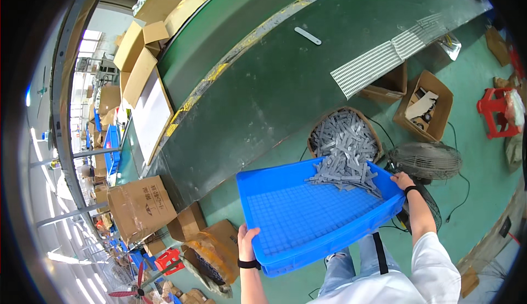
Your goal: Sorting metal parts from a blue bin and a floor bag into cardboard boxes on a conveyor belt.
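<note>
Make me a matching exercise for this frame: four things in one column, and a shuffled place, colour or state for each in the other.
Column one
1. Blue tray
2. Grey strips
3. White strip
4. Wristbands

Column two
A. Lying alone on the green tabletop
B. Black, one on each wrist
C. Held at its two ends by the left hand and right hand
D. Piled in the tray's far right corner

Right pairs: 1-C, 2-D, 3-A, 4-B

Green bench: pale strip, slatted panels along edge.
</note>
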{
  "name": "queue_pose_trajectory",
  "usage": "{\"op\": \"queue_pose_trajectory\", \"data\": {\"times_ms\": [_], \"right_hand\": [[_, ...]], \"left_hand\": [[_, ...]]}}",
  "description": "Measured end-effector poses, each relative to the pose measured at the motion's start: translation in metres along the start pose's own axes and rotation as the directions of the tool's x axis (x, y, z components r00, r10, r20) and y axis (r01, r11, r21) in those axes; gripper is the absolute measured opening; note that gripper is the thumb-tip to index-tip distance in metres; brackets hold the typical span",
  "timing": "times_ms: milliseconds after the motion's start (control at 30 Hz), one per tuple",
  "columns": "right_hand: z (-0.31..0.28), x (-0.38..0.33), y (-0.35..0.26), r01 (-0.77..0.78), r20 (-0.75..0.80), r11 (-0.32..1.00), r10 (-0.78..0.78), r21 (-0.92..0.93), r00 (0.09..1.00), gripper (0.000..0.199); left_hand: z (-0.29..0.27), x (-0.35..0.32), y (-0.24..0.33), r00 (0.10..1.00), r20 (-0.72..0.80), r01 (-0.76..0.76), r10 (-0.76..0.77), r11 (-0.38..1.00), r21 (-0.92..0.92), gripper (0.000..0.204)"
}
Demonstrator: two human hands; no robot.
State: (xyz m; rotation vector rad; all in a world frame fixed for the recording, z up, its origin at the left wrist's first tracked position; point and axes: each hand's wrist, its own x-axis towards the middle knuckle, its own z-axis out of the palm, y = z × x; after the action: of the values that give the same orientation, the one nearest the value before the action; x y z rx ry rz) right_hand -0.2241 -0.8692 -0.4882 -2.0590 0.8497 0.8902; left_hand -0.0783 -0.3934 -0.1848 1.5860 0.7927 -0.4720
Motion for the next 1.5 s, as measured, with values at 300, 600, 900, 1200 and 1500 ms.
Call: {"op": "queue_pose_trajectory", "data": {"times_ms": [300, 600, 900, 1200, 1500], "right_hand": [[-0.007, -0.015, -0.008, -0.024, -0.028, 1.000, 0.025, 0.011, 0.999, 0.036], [-0.019, -0.005, -0.012, 0.062, 0.001, 0.993, -0.062, -0.099, 0.998, 0.032], [0.006, 0.020, 0.004, -0.056, -0.021, 0.989, 0.054, -0.140, 0.998, 0.035], [-0.008, 0.005, -0.013, -0.040, 0.031, 0.994, 0.043, -0.106, 0.999, 0.035], [-0.014, 0.000, -0.005, -0.027, 0.015, 0.997, 0.028, -0.075, 0.999, 0.035]], "left_hand": [[-0.005, -0.023, 0.008, 0.999, 0.009, -0.045, 0.045, 0.998, -0.038, 0.045], [0.000, -0.026, 0.011, 1.000, -0.017, 0.004, -0.005, 0.999, -0.045, 0.046], [-0.001, 0.014, 0.005, 1.000, 0.002, 0.003, -0.003, 1.000, 0.001, 0.040], [-0.007, 0.004, 0.010, 0.999, 0.009, 0.032, -0.032, 0.999, -0.041, 0.045], [-0.005, -0.013, 0.006, 0.999, 0.033, 0.026, -0.023, 0.995, -0.101, 0.045]]}}
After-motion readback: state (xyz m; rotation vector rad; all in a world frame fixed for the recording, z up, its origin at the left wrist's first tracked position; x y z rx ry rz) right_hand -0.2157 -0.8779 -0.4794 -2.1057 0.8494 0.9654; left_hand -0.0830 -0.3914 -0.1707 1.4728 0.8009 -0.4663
